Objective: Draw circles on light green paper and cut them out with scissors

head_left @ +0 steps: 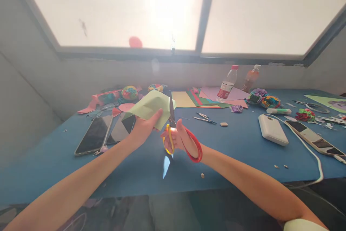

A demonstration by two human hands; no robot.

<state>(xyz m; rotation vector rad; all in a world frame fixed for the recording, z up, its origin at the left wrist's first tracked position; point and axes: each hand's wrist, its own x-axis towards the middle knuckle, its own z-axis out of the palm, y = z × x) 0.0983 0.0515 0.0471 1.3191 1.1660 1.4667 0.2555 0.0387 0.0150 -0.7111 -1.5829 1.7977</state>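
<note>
pale green paper (150, 104), yellow-looped, dark-bladed scissors (172, 112), blue tabletop (232, 148), white device (273, 130), lilac sheet (212, 93)

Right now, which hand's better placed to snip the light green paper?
Likely the right hand: it holds the scissors upright by the right edge of the light green paper, which the left hand holds.

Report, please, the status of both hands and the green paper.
Left hand gripping green paper. Right hand holding scissors at its right side. No obstruction visible there.
</note>
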